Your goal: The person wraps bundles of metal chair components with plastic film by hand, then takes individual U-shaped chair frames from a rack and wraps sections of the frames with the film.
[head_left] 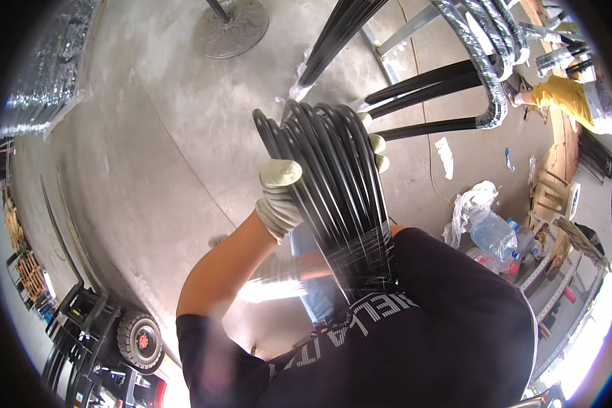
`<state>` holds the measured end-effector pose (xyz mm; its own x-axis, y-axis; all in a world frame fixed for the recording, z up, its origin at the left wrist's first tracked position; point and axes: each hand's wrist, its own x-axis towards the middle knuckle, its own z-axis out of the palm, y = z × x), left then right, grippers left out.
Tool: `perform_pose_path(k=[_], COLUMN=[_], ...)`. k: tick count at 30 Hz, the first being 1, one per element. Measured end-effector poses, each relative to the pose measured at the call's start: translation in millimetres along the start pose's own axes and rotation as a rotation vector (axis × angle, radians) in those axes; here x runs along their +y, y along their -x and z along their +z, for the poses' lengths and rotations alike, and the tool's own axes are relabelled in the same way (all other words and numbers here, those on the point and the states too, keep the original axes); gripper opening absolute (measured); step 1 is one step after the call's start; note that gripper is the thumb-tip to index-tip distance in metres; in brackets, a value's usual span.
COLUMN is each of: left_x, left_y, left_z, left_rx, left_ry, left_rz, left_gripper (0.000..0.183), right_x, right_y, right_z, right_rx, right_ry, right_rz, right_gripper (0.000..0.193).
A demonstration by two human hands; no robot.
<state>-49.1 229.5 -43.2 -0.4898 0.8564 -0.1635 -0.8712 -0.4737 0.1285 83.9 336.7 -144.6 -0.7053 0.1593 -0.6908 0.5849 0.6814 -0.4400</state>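
While both gloved hands clasp, black tube bundle (333, 177), long axis near-vertical, bent ends uppermost

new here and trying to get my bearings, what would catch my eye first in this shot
Mid-frame, a thick bundle of bent black metal rods stands out, gripped by the gloved left hand, with the gloved fingertips of the right hand curling round its far side. More black rods lie on the grey concrete floor above it, and a forklift wheel sits at lower left.
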Motion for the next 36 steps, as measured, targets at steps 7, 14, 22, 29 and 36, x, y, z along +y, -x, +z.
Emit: perform_pose_path(k=[7, 14, 22, 29, 36], left_x=[8.7, 10.1, -3.3, -3.6, 2.6], left_y=[7.8, 11.2, 2.1, 13.8, 97.0], left_z=[5.0, 7.4, 15.8, 26.8, -58.4], left_rx=[0.029, 0.000, -0.170, -0.111, -0.121], left_ry=[0.093, 0.045, 0.071, 0.071, 0.039], left_rz=[-0.004, 0.025, 0.159, 0.362, 0.598], left_gripper=[0.087, 0.089, 0.099, 0.070, 0.060], right_x=[-34.8, 55.8, -106.6, -222.8, -254.6], right_y=[-16.3, 10.1, 143.5, 158.9, 95.8], right_z=[-18.2, -111.7, -251.2, -187.8, -23.5], right_rx=[-0.023, 0.553, 0.504, 0.363, 0.232], right_ry=[-0.149, -0.327, 0.014, 0.381, 0.414], right_rz=[0.036, -0.370, -0.935, -0.886, -0.420], right_gripper=[0.054, 0.067, 0.070, 0.055, 0.047])
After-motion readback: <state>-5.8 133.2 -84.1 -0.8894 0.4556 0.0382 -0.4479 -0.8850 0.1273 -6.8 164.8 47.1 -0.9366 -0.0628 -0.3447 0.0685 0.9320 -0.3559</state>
